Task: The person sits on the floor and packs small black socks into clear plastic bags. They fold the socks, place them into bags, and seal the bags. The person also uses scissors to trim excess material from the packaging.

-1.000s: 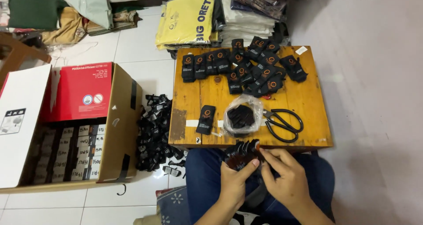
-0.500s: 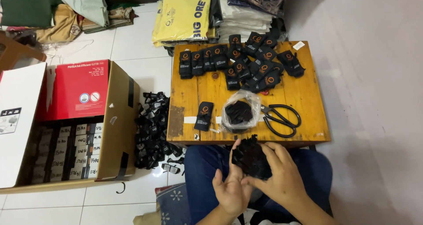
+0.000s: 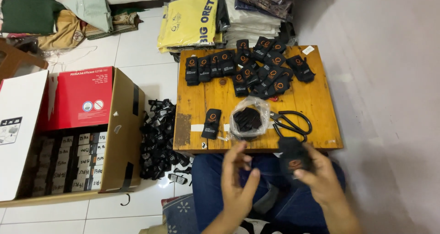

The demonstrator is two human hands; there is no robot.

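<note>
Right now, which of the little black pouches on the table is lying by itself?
The black pouch at the table's near edge, left of the clear plastic bag. The other pouches crowd together along the far side.

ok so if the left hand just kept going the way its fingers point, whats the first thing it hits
Probably the clear plastic bag of black pieces at the near edge of the wooden table. The left hand points up toward it, though the blur leaves depth uncertain.

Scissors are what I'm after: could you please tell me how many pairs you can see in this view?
1. The black scissors lie on the wooden table's near right part, beside the plastic bag, just beyond the right hand. Others may be hidden under the pouches.
</note>
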